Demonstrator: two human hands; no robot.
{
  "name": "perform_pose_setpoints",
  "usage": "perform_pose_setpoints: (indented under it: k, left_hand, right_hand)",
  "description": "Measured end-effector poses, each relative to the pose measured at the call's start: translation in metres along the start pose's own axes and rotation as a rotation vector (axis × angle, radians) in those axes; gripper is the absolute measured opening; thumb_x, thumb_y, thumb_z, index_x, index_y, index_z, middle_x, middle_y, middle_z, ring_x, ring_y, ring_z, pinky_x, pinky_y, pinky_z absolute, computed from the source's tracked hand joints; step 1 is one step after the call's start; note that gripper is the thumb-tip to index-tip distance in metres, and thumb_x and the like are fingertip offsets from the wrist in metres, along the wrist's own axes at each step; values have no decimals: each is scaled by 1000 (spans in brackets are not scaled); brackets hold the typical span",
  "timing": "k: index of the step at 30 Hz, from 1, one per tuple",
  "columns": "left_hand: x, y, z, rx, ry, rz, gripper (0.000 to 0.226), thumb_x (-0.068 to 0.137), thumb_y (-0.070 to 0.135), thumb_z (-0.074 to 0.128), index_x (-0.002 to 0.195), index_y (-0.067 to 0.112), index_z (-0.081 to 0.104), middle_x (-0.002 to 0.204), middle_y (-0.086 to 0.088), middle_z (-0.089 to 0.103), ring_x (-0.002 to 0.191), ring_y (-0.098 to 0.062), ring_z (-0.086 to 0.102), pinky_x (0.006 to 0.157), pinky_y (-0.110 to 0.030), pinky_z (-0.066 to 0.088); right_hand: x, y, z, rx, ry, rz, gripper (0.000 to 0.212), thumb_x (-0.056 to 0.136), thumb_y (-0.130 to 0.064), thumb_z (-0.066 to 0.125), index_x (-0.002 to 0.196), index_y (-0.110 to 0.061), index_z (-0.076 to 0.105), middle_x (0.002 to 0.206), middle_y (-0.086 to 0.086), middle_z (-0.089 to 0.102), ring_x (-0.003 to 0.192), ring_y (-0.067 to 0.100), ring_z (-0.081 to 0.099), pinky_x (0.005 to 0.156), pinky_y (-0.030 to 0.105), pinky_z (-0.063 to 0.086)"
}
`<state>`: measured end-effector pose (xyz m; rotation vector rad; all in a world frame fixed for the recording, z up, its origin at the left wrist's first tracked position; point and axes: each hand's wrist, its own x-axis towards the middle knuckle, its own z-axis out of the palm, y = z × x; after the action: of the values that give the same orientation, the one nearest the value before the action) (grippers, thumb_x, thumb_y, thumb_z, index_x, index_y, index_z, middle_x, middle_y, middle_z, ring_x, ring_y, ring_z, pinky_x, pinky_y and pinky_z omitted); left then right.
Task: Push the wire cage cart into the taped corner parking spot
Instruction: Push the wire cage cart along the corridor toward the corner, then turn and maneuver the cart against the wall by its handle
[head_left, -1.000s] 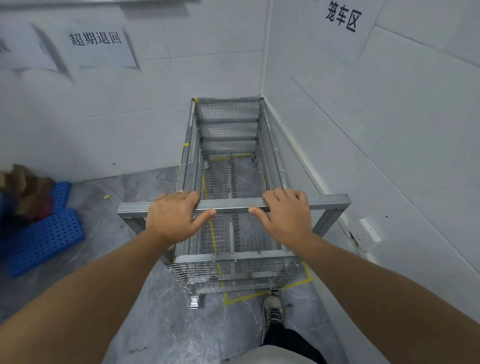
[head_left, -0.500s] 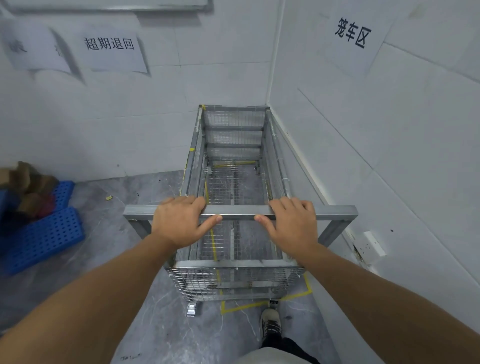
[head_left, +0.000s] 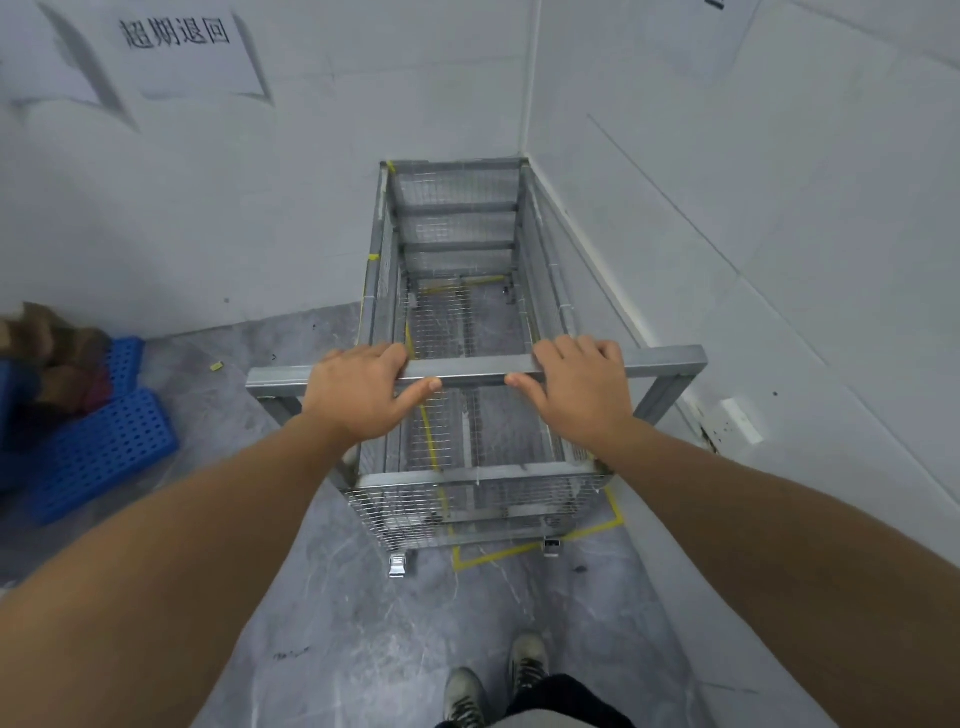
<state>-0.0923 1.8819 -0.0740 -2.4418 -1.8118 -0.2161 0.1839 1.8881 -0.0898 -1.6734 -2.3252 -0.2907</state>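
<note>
- Blue perforated crates (head_left: 98, 452) lie on the floor well to the left, apart from the cart's path, so they do not obstruct the push.
- The left hand (head_left: 358, 395) is wrapped over the handle bar (head_left: 470, 370), fingers on top and thumb underneath, giving a firm push grip.
- The wire cage cart (head_left: 457, 312) stands lengthwise in the corner, its far end at the back wall; its left side seems to overhang the yellow floor tape (head_left: 524, 548), likely needing a rightward nudge.
- The right hand (head_left: 582, 395) clasps the same bar near the left one, balancing the steering.
- The right wall (head_left: 779, 260) runs just beside the cart.
</note>
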Motion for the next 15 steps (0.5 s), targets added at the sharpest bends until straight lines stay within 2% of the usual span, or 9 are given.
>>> perform_pose_setpoints:
  k: [4, 9, 15]
  left_hand:
    - [1, 0, -2, -6, -27, 8, 51, 88, 73, 24, 84, 25, 40, 75, 4, 49, 67, -19, 45, 68, -34, 33]
    - [2, -1, -2, 10, -40, 20, 59, 85, 77, 18, 82, 23, 42, 72, 5, 49, 65, -18, 45, 65, -33, 31]
    - [4, -8, -7, -35, -122, 55, 56, 87, 74, 25, 87, 21, 46, 79, 1, 55, 70, -19, 51, 62, -33, 33]
  right_hand:
    - [1, 2, 1, -23, -14, -14, 60, 94, -68, 23, 94, -18, 57, 86, 3, 61, 81, 27, 54, 75, 40, 32]
    - [0, 3, 4, -42, -12, -29, 59, 95, -68, 23, 95, -19, 57, 87, 1, 61, 82, 26, 54, 75, 40, 31]
    - [1, 1, -2, -13, -50, -34, 65, 93, -69, 17, 99, -18, 57, 91, 3, 62, 85, 28, 55, 77, 41, 32]
